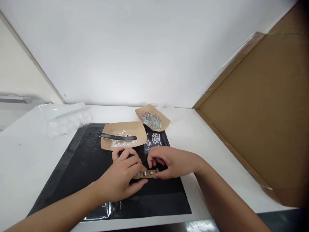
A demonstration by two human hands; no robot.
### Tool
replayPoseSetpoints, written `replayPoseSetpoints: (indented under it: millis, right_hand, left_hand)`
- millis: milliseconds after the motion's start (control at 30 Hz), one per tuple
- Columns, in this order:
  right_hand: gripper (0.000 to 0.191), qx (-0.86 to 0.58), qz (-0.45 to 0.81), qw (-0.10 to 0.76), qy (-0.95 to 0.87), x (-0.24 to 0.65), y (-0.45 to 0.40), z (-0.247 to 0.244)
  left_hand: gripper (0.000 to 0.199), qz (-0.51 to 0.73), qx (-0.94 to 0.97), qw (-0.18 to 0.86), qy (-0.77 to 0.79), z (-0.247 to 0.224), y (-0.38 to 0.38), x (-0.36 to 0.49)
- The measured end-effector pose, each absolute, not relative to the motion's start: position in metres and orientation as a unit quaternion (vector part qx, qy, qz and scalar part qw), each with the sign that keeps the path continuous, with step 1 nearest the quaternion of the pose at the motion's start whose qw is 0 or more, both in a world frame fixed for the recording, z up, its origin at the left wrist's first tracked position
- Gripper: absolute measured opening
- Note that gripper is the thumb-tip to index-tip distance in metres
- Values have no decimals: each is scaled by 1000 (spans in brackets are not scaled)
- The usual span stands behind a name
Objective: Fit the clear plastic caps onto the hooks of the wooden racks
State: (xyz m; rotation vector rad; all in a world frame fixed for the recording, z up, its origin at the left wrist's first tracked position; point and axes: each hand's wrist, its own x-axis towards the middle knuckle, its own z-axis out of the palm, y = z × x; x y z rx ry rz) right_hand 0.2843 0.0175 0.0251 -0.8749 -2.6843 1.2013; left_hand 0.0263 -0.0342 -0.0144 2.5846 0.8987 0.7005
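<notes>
A narrow brown-gold strip (pixel 148 174) lies on the black mat, with dark round spots and small white bits along its top. My left hand (pixel 126 173) is closed over the strip's left end, thumb in front and fingers behind, hiding that end. At the other end my right hand (pixel 167 162) has its thumb against the strip and its fingers curled behind. A small clear piece (pixel 158 170) shows by the right thumb; its kind cannot be made out. Behind my hands, a curved black nail file (pixel 117 137) lies across a brown paper tray (pixel 137 126) holding white bits.
Behind the right hand is a dark sheet with small white rectangles (pixel 156 138). A second paper tray (pixel 164 121) holds pinkish-green pieces. Clear plastic packaging (pixel 69 122) lies at the back left. The black mat (pixel 79 161) covers the white table; a cardboard panel (pixel 253 106) stands at right.
</notes>
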Motion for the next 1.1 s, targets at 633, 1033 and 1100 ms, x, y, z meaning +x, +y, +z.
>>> replayPoseSetpoints:
  millis: [633, 1033, 1100]
  right_hand:
    - [44, -313, 425, 13, -849, 284, 21, 14]
    - [50, -315, 444, 10, -838, 286, 24, 9]
    - [53, -317, 447, 10, -837, 286, 24, 8]
  left_hand:
    - [21, 290, 893, 130, 320, -22, -43, 35]
    - [19, 307, 888, 128, 317, -28, -44, 37]
    - [12, 308, 891, 120, 312, -28, -43, 38]
